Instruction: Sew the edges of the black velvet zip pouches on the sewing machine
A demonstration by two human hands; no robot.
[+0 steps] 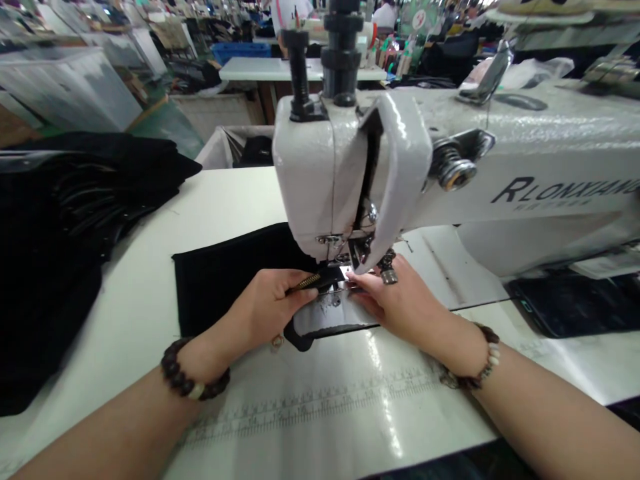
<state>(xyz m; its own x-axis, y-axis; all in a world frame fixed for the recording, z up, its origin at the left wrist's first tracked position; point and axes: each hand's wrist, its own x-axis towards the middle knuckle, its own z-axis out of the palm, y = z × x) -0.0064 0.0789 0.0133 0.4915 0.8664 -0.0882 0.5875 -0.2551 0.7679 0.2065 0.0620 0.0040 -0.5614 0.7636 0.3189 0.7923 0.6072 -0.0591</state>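
Observation:
A white sewing machine [350, 167] stands on a white table [325, 400]. A piece of black fabric [225, 277] lies flat under its head. My left hand [265, 307] pinches a brass-toothed zipper [305, 283] with the fabric's edge just in front of the presser foot [350, 257]. Fingers pressed together, my right hand [395, 300] rests at the metal needle plate [330, 313], touching the zipper end right beside the foot. Both wrists wear bead bracelets.
A big heap of black garments [65, 220] covers the table's left side. The machine's arm [525, 167] spans the right. A dark phone-like slab [575, 303] lies under it. A printed ruler [325, 400] runs along the table front. Other workstations stand behind.

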